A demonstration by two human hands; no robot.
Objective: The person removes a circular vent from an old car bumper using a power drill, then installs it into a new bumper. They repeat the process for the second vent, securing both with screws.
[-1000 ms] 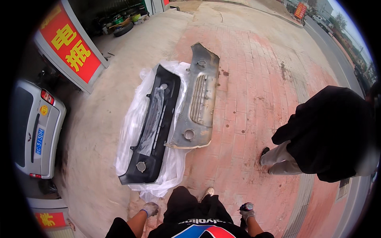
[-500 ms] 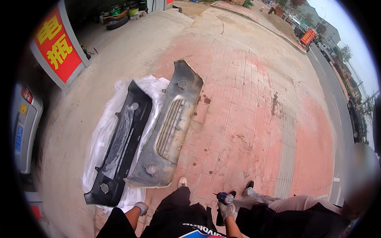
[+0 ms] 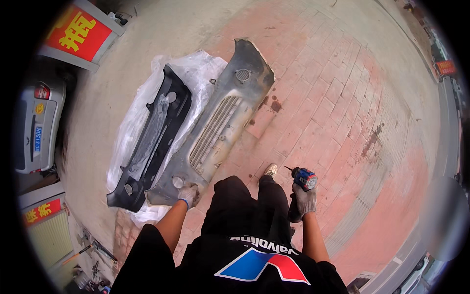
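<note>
My left hand [image 3: 190,194], in a grey knit glove, is at the near end of a dirty grey car bumper [image 3: 234,126], its fingers curled at the edge beside a round fog-light opening. Part of the grip is hidden by the hand. A newer black bumper [image 3: 177,117] lies to the left of the grey one, a strip of clear film over its middle. In my gloved right hand [image 3: 304,198], a blue and black cordless drill [image 3: 304,179] is held by its handle, with the bit pointing up and left, away from both bumpers.
White plastic sheeting [image 3: 132,115] spreads under the black bumper. A silver car [image 3: 46,125] stands at the left, below a red sign [image 3: 78,34]. Tools [image 3: 95,250] lie at the lower left. Red paving [image 3: 328,122] stretches to the right, toward a road.
The view has tilted down and turned. My left hand has moved forward from beside the sheeting to the grey bumper's near end. The drill stays in my right hand.
</note>
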